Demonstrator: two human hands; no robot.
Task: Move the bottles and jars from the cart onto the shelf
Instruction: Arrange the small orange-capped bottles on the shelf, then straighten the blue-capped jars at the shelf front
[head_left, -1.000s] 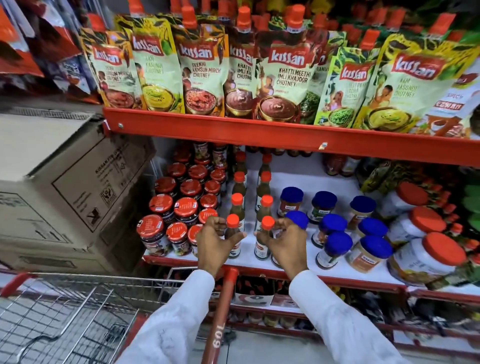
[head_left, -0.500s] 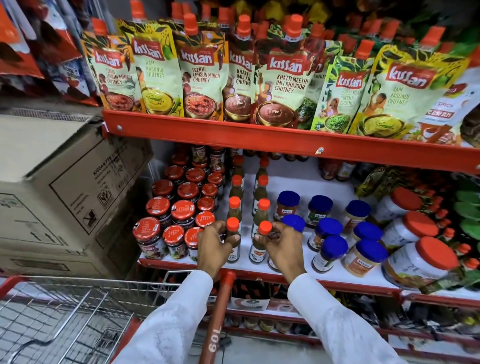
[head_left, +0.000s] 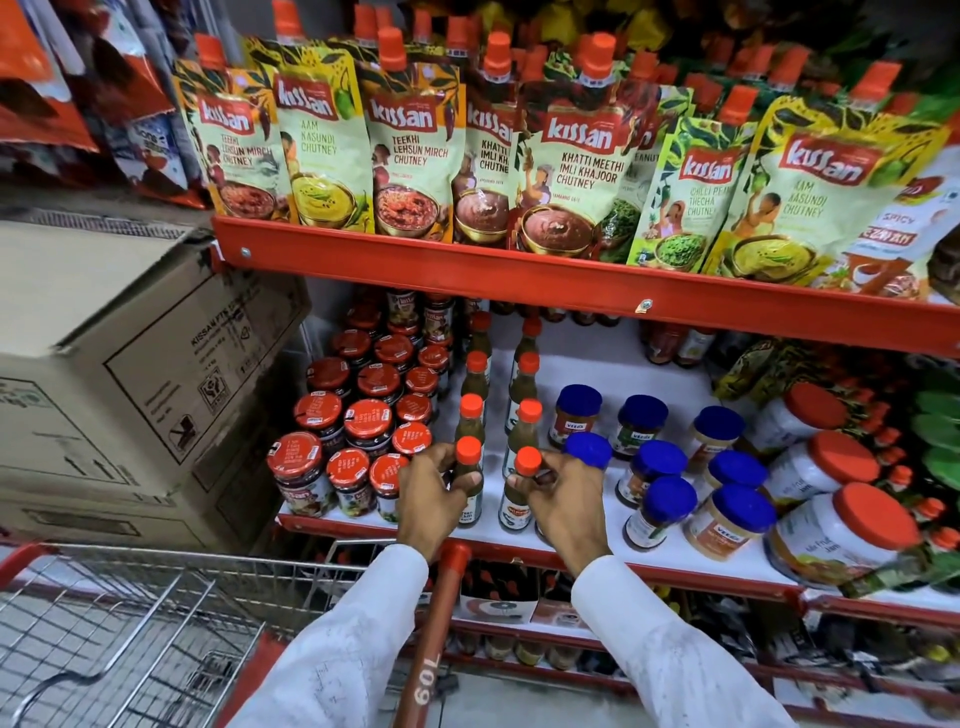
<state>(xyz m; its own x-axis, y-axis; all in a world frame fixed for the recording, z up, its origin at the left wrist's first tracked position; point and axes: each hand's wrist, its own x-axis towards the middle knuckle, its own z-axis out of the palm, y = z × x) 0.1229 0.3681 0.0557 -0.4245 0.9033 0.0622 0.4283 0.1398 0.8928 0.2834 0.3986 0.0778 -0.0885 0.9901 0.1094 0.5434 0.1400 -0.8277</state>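
Across the top of the frame, Kissan pouches (head_left: 574, 150) read "Khatti Meethi Imli Khajoor Chutney", "Aam Kasundi Chutney" and "Teekhi Lehsun Mirch Chutney". On the white shelf (head_left: 587, 369) at centre, the left hand (head_left: 428, 493) grips the left front bottle (head_left: 469, 486) and the right hand (head_left: 563, 501) grips the right front bottle (head_left: 521, 491), both orange-capped, upright, at the heads of two bottle rows near the front edge. Red-lidded jars (head_left: 363, 415) crowd the left; blue-lidded Veeba jars (head_left: 657, 467) stand right, bare shelf behind them. The wire cart (head_left: 130, 623), lower left, shows "109" on its handle (head_left: 436, 639). A "Kissan" carton (head_left: 140, 364) sits left.
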